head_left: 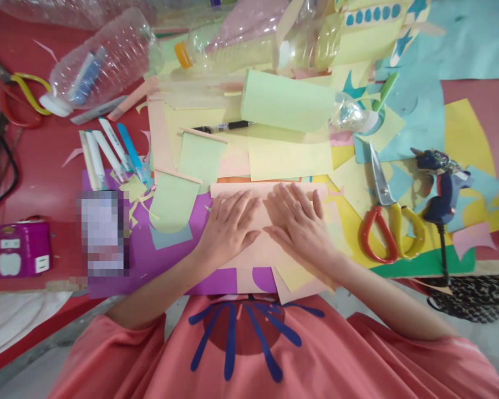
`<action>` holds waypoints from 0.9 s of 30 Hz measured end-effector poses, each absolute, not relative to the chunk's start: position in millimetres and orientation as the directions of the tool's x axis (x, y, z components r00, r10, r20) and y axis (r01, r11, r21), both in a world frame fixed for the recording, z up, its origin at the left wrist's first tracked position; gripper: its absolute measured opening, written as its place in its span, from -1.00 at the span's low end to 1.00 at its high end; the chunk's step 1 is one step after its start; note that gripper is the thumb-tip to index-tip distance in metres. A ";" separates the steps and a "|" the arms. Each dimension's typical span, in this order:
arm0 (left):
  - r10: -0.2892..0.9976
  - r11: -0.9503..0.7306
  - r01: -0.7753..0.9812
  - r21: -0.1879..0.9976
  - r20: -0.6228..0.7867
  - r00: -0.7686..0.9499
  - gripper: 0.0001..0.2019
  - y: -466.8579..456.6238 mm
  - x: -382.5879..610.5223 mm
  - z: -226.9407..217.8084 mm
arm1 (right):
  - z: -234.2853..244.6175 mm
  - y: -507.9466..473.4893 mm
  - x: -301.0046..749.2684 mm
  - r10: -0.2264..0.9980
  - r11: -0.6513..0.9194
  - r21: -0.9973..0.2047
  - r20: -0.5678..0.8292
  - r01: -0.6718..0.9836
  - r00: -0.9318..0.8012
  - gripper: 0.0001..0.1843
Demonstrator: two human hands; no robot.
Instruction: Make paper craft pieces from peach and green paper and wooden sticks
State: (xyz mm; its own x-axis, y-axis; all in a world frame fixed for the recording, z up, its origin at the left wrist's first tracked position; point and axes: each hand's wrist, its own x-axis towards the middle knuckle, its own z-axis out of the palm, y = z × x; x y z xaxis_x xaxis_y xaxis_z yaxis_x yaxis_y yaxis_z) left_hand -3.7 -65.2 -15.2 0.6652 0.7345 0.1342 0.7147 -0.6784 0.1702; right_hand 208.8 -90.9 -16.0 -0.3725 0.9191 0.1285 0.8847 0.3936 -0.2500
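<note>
A peach sheet of paper lies in front of me, its far edge curled into a roll. My left hand rests flat with fingers stretched out, the fingertips on the left half of the roll. Mirroring it, my right hand lies open on the right half, thumb pointing inward. Neither hand grips anything. Pale green paper pieces with rolled peach tops lie left of my left hand. Beyond the roll is a pale yellow sheet.
Scissors and a glue gun lie at right. Markers, a phone and a purple box are at left. Plastic bottles line the back, one wrapped in green paper. Paper scraps cover the red table.
</note>
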 end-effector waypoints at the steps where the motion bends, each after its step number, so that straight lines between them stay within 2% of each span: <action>1: 0.739 -0.674 0.720 0.166 0.137 0.660 -0.39 -65.1 -3.7 -15.8 | -17.2 -90.4 209.2 0.918 0.397 -0.252 0.128 0.883 -0.376 -0.27; 7: 0.731 -0.682 0.718 0.138 0.126 0.670 -0.38 -64.6 -2.0 -13.8 | -18.5 -88.1 210.8 0.921 0.388 -0.269 0.126 0.881 -0.368 -0.35; 18: 0.743 -0.662 0.730 0.172 0.018 0.669 -0.35 -61.9 3.0 -7.9 | -17.3 -84.3 211.3 0.926 0.370 -0.330 0.054 0.868 -0.374 -0.37; 27: 0.766 -0.633 0.757 0.163 -0.013 0.643 -0.37 -57.5 10.2 -2.3 | -11.8 -72.4 209.9 0.922 0.381 -0.357 0.075 0.853 -0.380 -0.35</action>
